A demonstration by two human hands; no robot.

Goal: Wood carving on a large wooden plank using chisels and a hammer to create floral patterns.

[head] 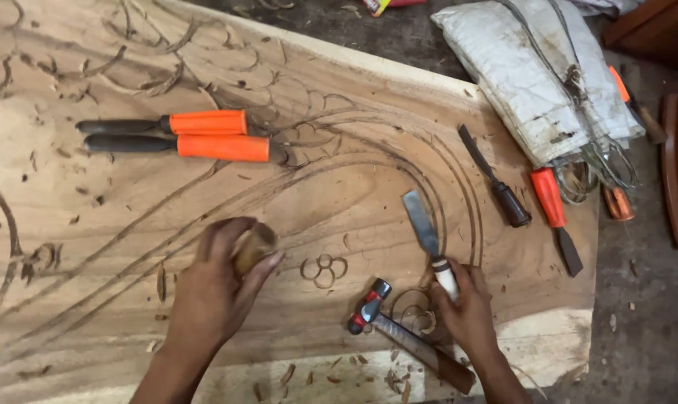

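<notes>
Hammer (410, 334), hands gripping chisel (431, 241), wooden handle (253, 245)

- Even, soft daylight; shadows faint and short.
- No glare on the carved pale wooden slab (294, 187).
- Slight softness overall; edges mildly curved.

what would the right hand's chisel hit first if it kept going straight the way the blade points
The right hand holds a chisel aimed up and slightly left. Ahead lies only bare carved wood panel, its curved grooves, then the far edge; depth is hard to judge.
</notes>
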